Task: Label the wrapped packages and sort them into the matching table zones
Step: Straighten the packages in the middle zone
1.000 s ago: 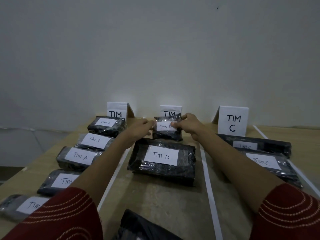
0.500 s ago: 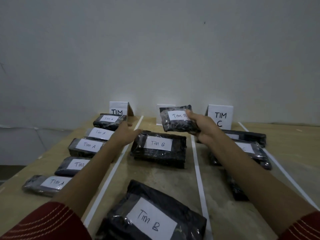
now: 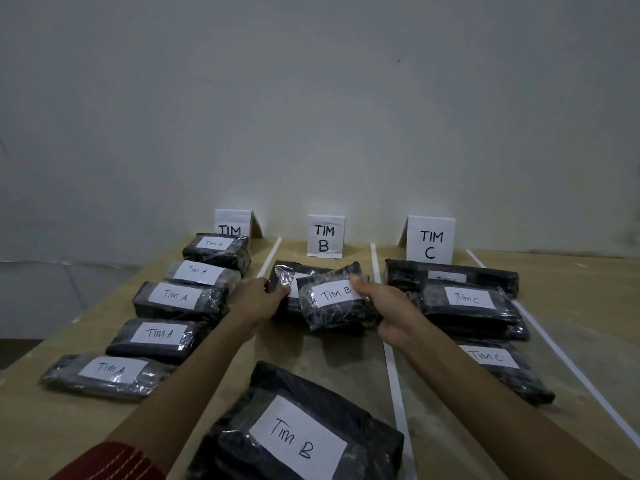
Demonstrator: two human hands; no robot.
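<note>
So, right hand (image 3: 389, 308) grips the small pack (image 3: 334, 304) by its right end, near the worktop's (image 3: 329, 351) far edge. Left hand (image 3: 258, 296) pinches a corner of the big pack (image 3: 301, 270). Probably light, squishy, slick wrap, so hold both ends.

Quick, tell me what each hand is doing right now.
Left hand: grips the left end of the lower Tim B package.
Right hand: holds the small Tim B package by its right side.

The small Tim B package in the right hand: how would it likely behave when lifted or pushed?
Probably light: the right hand alone grips the small Tim B package. Its glossy, crinkled wrap may be slippery. Flat-sided, it seems unlikely to roll.
</note>
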